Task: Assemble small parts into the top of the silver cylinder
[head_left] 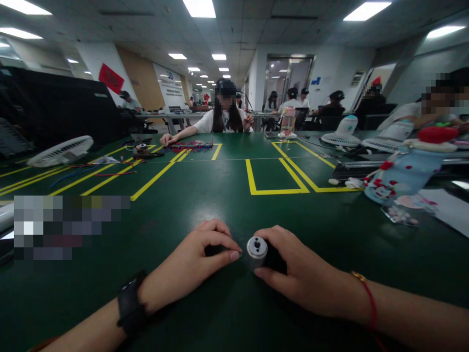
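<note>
A small silver motor [257,250], shaped like a can, stands upright on the green table. Its round end faces up, with a dark centre and small holes around it. My right hand [296,274] is closed around it from the right, thumb and forefinger against its side. Just to the left, my left hand [205,254] has thumb and forefinger pinched together. A tiny dark bit shows at those fingertips, too small to name. The left fingertips are close to the motor but apart from it.
Yellow tape [278,192] marks boxes on the green tabletop [198,195]. A blue bottle [403,171] and a small clear packet [401,215] are at the right. Opposite, a person [227,115] reaches toward red and blue wires [190,146]. A white fan [60,151] lies left.
</note>
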Demonstrator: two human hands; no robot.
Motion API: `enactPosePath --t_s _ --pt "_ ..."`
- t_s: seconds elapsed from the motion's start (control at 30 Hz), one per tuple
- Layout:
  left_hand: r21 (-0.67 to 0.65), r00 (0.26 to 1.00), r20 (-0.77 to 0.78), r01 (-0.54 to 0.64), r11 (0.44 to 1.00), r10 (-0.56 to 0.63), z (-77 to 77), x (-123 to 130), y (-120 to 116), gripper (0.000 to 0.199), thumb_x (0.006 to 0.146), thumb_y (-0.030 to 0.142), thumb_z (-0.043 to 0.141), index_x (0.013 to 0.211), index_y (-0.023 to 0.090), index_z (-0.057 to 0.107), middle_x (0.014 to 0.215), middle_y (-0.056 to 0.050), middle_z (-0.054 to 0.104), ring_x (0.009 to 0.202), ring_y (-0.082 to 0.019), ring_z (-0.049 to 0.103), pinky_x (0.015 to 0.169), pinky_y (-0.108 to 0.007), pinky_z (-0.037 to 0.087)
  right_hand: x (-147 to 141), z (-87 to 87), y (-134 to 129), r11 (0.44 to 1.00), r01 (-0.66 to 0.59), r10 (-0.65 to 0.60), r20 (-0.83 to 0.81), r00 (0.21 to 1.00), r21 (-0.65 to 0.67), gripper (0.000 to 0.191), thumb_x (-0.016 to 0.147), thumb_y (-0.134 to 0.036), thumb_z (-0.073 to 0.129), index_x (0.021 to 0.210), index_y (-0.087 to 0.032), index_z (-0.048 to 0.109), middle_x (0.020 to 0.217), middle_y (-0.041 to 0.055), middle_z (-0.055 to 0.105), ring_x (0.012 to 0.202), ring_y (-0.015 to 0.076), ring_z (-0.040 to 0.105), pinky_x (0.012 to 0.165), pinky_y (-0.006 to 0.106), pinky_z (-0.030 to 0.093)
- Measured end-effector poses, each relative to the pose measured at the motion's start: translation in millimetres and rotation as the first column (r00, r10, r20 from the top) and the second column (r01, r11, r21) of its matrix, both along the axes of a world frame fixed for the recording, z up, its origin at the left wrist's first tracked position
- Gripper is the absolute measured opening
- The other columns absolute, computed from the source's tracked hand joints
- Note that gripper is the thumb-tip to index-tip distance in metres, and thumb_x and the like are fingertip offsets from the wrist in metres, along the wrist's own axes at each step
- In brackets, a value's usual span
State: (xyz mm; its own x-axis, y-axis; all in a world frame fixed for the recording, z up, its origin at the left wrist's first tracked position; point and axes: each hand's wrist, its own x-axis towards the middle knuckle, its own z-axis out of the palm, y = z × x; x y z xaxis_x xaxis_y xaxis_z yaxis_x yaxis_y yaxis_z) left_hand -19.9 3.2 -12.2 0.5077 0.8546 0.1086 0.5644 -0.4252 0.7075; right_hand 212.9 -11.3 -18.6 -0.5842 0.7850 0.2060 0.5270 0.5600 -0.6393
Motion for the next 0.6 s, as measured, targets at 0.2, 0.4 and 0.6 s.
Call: enactPosePath --t_s 0.2,0.4,0.6 --pt "0.008 0.996 -0.069 0.049 0.999 -0.049 1.7 -1.8 -0.3 0.012 0.083 0.035 0.063 0.087 0.03 0.073 0.102 -0.001 0.059 0.1 -0.021 0.051 0.091 -0.037 0.037 0.1 -1.3 0.1 1.0 0.008 -0.008 -0.016 1.0 -0.002 0.038 0.078 -0.017 0.064 0.112 -0.023 0.05 0.103 0.0047 0.057 0.09 0.021 0.05 0.08 0.036 0.041" --pt "0.004 0.991 -0.101 0.09 0.996 -0.089 2.9 -4.8 1.2 0.012 0.083 0.033 0.062 0.088 0.03 0.072 0.104 -0.002 0.059 0.102 -0.022 0.05 0.092 -0.038 0.037 0.6 -1.1 0.1 1.0 0.013 -0.013 -0.012 1.0 0.0 0.038 0.078 -0.017 0.064 0.113 -0.023 0.051 0.103 0.0052 0.057 0.091 0.0214 0.051 0.08 0.037 0.041" --pt "-0.048 0.993 -0.05 0.101 0.994 -0.103 6.8 -6.1 3.3 0.017 0.086 0.03 0.058 0.098 0.029 0.069 0.106 -0.001 0.062 0.102 -0.02 0.053 0.092 -0.035 0.039 1.3 -0.8 -0.7 1.0 0.01 -0.01 -0.006 1.0 -0.005 0.038 0.078 -0.018 0.064 0.113 -0.023 0.05 0.104 0.0044 0.057 0.091 0.021 0.05 0.081 0.037 0.041"
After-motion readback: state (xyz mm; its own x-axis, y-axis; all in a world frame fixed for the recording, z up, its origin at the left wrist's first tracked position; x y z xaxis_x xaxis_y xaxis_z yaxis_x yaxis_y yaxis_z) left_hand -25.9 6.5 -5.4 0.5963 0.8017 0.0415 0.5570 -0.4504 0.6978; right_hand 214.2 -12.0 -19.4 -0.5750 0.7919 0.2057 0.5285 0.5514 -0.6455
